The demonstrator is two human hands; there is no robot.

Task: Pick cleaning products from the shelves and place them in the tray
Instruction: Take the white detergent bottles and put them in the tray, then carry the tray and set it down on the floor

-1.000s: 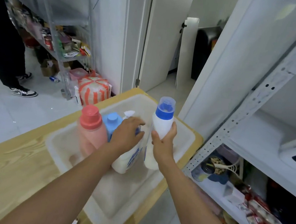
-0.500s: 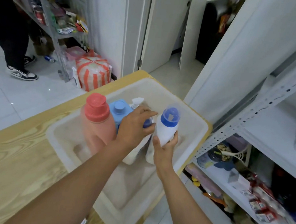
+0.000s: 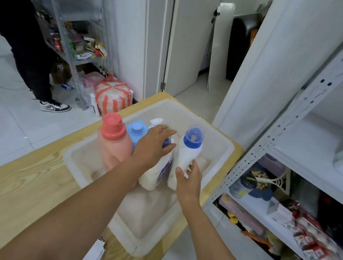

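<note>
White floor tiles (image 3: 2, 134) spread across the room, and a person in dark trousers (image 3: 27, 53) stands on them at the far left. Tall white metal shelves (image 3: 292, 129) fill the right side, their lower levels crowded with small packets and jars. Beside them stands a pale wooden bench (image 3: 14, 188) carrying a white tray (image 3: 223, 147). Four cleaning products stand upright in the tray, close together at its far end: a pink bottle (image 3: 115, 143) on the left, a white pump bottle (image 3: 155, 174) with a blue label, a white bottle with a blue cap (image 3: 187, 154) on the right, and a small blue-lidded container (image 3: 137, 128) behind. Of the two hands, the left hand (image 3: 152, 147) lies over the top of the pump bottle with its fingers stretched out. The right hand (image 3: 188, 181) loosely holds the lower body of the blue-capped bottle between thumb and fingers.
</note>
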